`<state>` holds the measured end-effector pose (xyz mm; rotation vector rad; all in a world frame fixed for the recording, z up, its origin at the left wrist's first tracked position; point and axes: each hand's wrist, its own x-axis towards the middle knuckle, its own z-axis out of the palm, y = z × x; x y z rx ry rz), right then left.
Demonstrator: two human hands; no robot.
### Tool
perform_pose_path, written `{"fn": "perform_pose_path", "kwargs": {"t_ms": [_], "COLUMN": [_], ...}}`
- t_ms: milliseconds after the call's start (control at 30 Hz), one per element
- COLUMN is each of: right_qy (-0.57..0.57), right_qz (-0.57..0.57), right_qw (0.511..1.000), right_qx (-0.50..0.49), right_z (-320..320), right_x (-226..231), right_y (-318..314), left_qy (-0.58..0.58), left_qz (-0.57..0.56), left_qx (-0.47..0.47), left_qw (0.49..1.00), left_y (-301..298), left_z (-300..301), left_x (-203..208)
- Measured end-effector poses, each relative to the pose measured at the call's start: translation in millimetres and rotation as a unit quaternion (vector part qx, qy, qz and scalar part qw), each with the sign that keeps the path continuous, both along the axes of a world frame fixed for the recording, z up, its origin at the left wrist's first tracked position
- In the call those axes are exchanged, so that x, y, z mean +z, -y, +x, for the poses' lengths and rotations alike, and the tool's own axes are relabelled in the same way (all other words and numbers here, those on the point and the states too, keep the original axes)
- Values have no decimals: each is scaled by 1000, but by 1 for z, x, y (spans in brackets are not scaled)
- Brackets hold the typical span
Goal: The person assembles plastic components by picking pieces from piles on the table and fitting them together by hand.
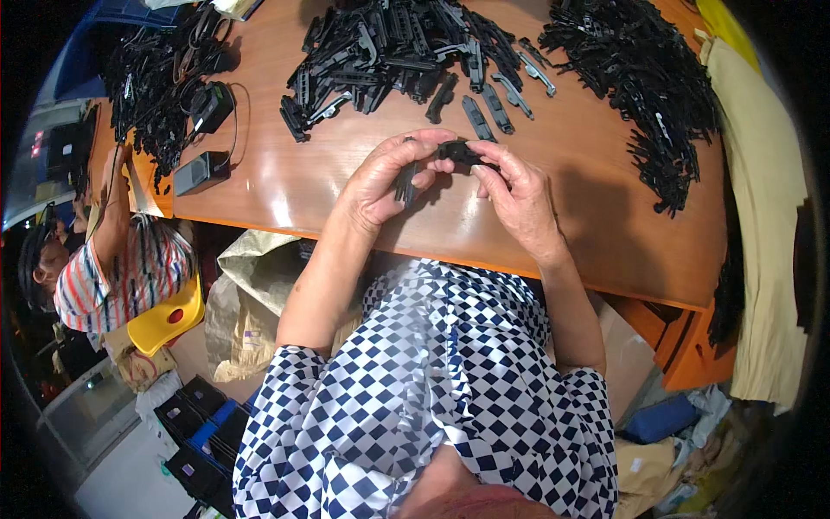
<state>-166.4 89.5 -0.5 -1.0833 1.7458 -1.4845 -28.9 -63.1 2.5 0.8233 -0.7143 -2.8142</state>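
Above the near part of the wooden table (pixel 303 186), my two hands meet around a small black plastic part (pixel 458 154). My left hand (pixel 393 173) is closed, pinching one end of it. Against the same palm lies a second, long grey-black plastic piece (pixel 405 184). The fingertips of my right hand (pixel 519 186) are closed on the other end of the black part. Fingers cover much of both pieces, so their exact kind is unclear. Just beyond my hands lie several loose grey plastic strips (pixel 495 108), in front of a big pile of black and grey plastic parts (pixel 389 56).
More black parts are heaped at the right (pixel 640 95) and left (pixel 160 78). A small dark box with a cable (pixel 201 172) stands left. A person in a striped shirt (pixel 130 272) sits at the left by a yellow chair (pixel 169 316). A sack (pixel 251 303) stands below the table edge.
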Motion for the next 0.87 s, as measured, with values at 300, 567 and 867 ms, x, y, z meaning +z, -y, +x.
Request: {"fn": "perform_pose_path", "kwargs": {"t_ms": [300, 567, 867], "right_qy": [70, 76, 72], "right_qz": [-29, -23, -18], "right_qw": [993, 990, 991], "right_qx": [-88, -114, -112], "right_z": [1, 2, 15], "right_x": [-23, -24, -15], "right_y": [7, 12, 17], "left_qy": [-33, 36, 6], "left_qz": [-90, -234, -204], "left_qx": [0, 114, 159], "left_qw": [995, 965, 966], "left_y": [-19, -45, -44], "left_z": [-14, -40, -35], "left_x": [-2, -9, -16]}}
